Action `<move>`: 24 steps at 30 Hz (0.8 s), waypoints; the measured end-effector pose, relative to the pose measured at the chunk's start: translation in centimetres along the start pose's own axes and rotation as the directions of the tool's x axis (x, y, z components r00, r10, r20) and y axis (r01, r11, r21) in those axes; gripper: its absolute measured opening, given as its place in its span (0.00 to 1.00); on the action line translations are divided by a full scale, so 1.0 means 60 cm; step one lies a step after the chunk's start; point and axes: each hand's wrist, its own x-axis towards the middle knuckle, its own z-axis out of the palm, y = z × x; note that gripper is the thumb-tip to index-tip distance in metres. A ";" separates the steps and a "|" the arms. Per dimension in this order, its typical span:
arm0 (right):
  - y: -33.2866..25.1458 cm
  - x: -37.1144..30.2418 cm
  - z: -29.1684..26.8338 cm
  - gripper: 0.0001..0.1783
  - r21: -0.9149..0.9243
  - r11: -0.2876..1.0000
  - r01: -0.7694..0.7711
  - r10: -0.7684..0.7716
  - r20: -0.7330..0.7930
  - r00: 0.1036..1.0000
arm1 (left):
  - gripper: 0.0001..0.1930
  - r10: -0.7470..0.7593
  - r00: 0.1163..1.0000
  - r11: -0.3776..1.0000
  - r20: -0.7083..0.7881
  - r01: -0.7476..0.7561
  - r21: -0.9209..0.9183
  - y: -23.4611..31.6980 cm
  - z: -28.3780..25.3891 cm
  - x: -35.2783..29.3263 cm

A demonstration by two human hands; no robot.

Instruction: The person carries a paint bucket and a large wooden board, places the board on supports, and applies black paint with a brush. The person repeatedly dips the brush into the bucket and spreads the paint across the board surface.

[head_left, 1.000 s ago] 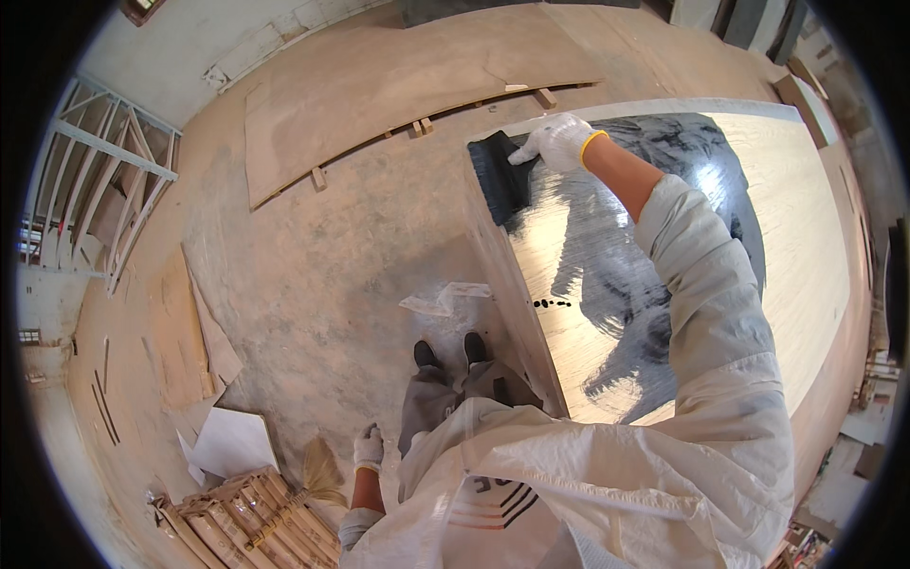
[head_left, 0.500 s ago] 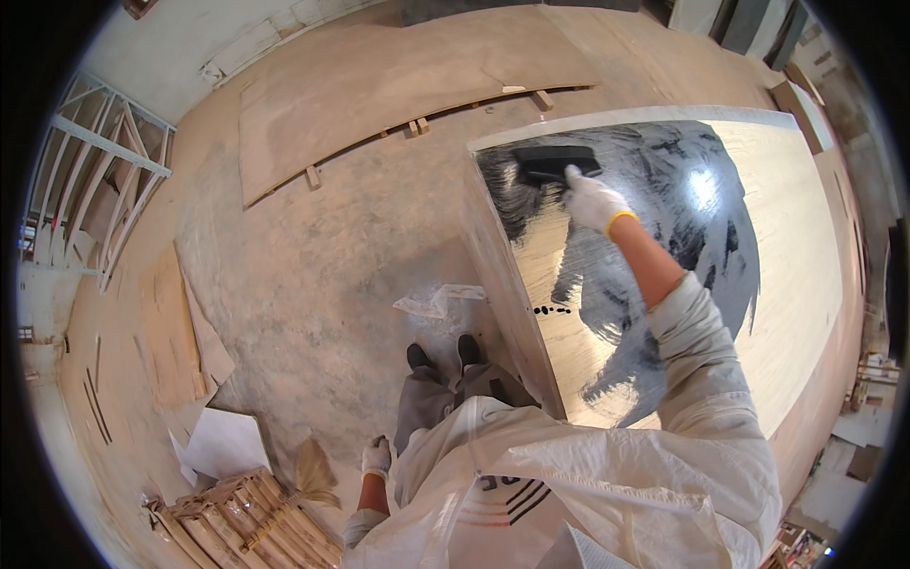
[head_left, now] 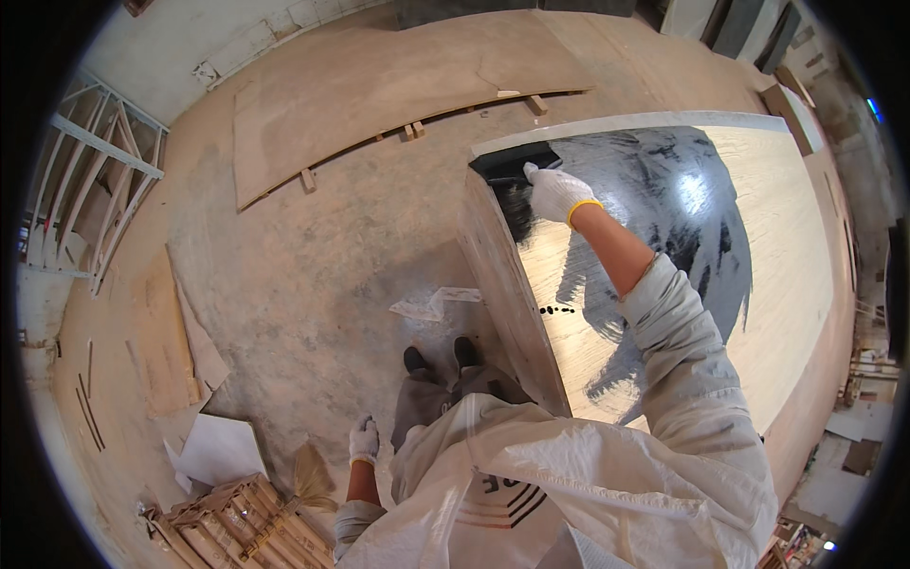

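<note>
Right hand in a white knit glove (head_left: 561, 192) holds a wide, flat black spreading tool (head_left: 507, 161) at the far left corner of a pale, wood-grained rectangular panel (head_left: 791, 237).
The right hand's fingers are closed on the tool's near side; the left hand in a white glove (head_left: 364, 440) hangs beside the leg, its fingers loosely curled, and whether it holds anything I cannot tell. A glossy, streaky black coating (head_left: 645, 209) covers much of the panel's far part, with pale gaps nearer the body. Good work here likely calls for even pressure, the long edge kept flat, overlapping strokes, a light touch at the corner against drips, and the loose off-white sleeve (head_left: 692, 351) held clear of the coating.
</note>
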 end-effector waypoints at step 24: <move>0.088 -0.013 -0.039 0.24 -0.203 0.979 0.016 -0.014 0.007 1.000 | 0.21 -0.088 0.996 0.996 -0.008 0.088 0.022 -0.059 0.012 -0.020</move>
